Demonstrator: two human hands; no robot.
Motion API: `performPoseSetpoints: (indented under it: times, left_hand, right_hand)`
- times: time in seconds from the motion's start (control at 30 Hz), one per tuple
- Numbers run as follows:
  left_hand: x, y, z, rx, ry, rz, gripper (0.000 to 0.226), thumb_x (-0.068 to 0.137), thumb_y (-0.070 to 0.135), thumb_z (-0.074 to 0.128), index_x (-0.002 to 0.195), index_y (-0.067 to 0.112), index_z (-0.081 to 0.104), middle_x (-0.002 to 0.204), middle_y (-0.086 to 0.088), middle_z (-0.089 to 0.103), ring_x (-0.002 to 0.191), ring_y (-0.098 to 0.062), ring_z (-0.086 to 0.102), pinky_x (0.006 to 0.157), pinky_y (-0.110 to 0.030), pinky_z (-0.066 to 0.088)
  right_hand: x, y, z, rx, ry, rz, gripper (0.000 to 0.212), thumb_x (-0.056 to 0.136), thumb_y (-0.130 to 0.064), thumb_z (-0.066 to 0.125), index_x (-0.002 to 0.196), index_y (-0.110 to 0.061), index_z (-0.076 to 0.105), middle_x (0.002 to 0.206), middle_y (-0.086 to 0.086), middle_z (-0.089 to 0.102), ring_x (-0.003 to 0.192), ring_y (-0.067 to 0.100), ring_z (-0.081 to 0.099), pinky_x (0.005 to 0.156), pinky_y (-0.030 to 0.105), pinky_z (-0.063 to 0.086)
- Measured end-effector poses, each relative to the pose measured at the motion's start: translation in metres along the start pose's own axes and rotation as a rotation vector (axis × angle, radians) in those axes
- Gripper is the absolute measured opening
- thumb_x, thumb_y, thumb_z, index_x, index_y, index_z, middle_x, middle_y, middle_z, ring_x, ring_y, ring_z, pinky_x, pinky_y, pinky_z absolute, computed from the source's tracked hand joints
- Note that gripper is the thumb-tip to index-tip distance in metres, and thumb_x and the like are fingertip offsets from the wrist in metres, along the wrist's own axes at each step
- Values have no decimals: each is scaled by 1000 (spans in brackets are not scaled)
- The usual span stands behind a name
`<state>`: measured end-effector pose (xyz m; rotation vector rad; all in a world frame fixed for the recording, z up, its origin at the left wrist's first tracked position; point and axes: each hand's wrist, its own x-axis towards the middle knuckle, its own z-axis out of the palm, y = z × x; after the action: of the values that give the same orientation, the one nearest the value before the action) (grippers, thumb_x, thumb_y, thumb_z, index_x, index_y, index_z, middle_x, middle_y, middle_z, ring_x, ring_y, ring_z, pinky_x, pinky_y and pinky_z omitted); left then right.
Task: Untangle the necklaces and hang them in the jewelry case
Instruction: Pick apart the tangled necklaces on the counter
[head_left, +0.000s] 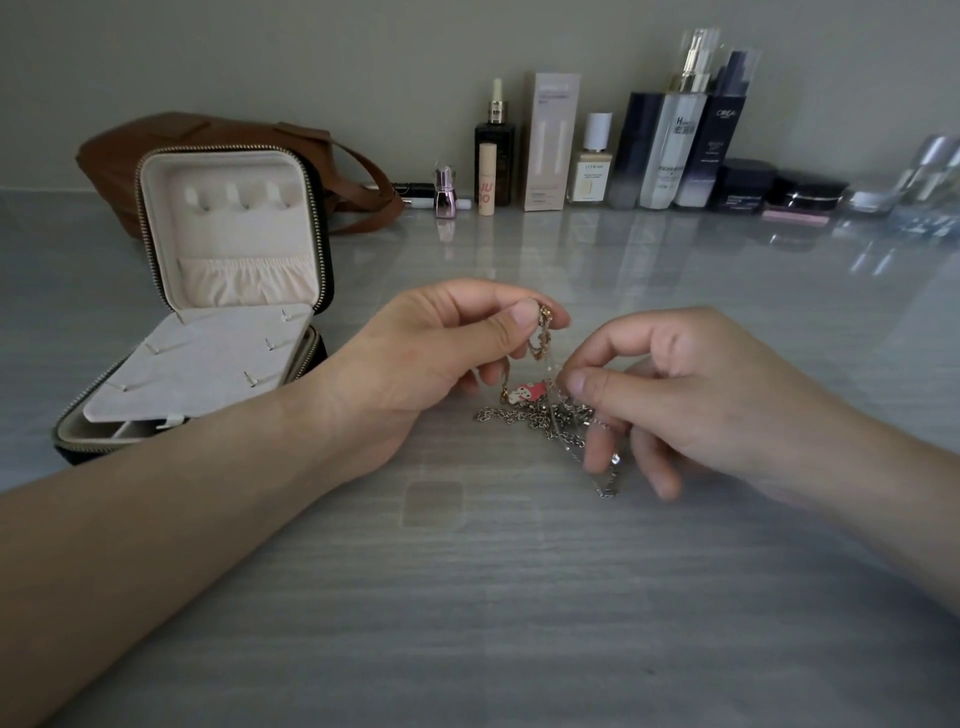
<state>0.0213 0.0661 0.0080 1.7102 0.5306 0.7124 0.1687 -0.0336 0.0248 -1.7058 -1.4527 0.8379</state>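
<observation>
At the far left the jewelry case (228, 291) stands open on the grey surface (467, 597), its cream-lined lid upright with a row of hooks near the top and a gathered pocket below, and a pale insert panel lying tilted over the base. Behind it, against the wall, sits a brown bag (208, 140). Just to the right of the case, the left hand (415, 364) is raised a little off the surface, its fingers curled, with thumb and forefinger pinching the upper end of a gold chain (543, 335) that hangs down from the pinch. Below it a pink charm (527, 395) dangles among the tangled necklaces (545, 413), which lie in a knot on the surface between the two hands. The right hand (691, 395) is beside the tangle, its fingers bent, with thumb and forefinger nipping strands at the right edge of the knot; a silver chain (608, 486) trails beneath its lower fingers. Along the back wall, from centre to right, stands a row of bottles and jars (675, 150).
</observation>
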Motion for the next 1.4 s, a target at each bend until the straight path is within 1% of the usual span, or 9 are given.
performPoseSetpoints:
  times: [0.17,0.3,0.5,0.77,0.9,1.0,1.07,1.2,1.4]
  left_hand:
    - [0,0,0,-17,11,-1,19,71,34,59,78,29,76,64,10,56,59,-7,45,57,-18,36]
    - [1,-1,0,-16,18,3,19,71,34,59,78,29,76,63,11,54,58,-6,45,56,-18,36]
    - [1,-1,-1,-34,29,-20,21,70,32,60,81,22,75,60,10,52,58,-7,44,55,-17,36]
    - [3,0,-1,-24,55,-82,21,86,16,57,74,21,73,62,5,51,55,-7,46,54,-18,37]
    - [3,0,-1,-25,47,-88,13,82,19,65,73,22,74,59,6,51,55,-7,47,56,-19,37]
    - [4,-1,0,-3,57,-92,13,73,28,62,71,25,75,64,3,55,56,-6,47,56,-19,37]
    - [3,-1,0,7,57,-88,12,78,24,66,70,26,75,68,-1,57,57,-6,47,57,-19,37]
    - [3,0,0,3,61,-84,13,79,24,65,70,26,75,66,3,57,56,-6,47,56,-19,37]
    - [2,1,0,-22,31,-47,7,76,25,65,74,23,72,54,16,56,56,-6,45,55,-18,37]
  right_hand:
    - [-1,1,-6,25,111,-103,10,80,-17,63,72,-16,69,53,-3,66,29,8,38,36,14,31]
    - [1,6,-8,55,191,-85,9,73,-22,64,68,-16,69,37,-9,48,34,2,39,39,13,32]
    - [1,6,-11,80,239,-43,17,59,-32,64,67,-19,72,38,-9,46,34,2,41,38,11,31]
    - [1,4,-14,268,226,1,7,78,-3,63,71,-4,64,37,-2,41,29,2,30,32,13,22]
    - [1,2,-14,392,197,3,8,80,2,60,72,-1,59,37,-5,38,31,2,28,32,13,19]
    - [1,1,-14,489,162,13,14,81,6,55,69,-1,55,43,-2,49,32,2,30,33,14,16]
    - [1,0,-13,521,124,32,18,83,7,51,67,-2,53,53,3,60,31,3,32,34,16,15]
    - [0,1,-12,435,57,72,17,87,-2,50,73,-6,58,53,8,60,30,7,33,38,18,11]
    - [-3,2,-8,208,-9,126,10,86,-14,62,94,-19,65,47,8,60,25,9,37,32,13,22]
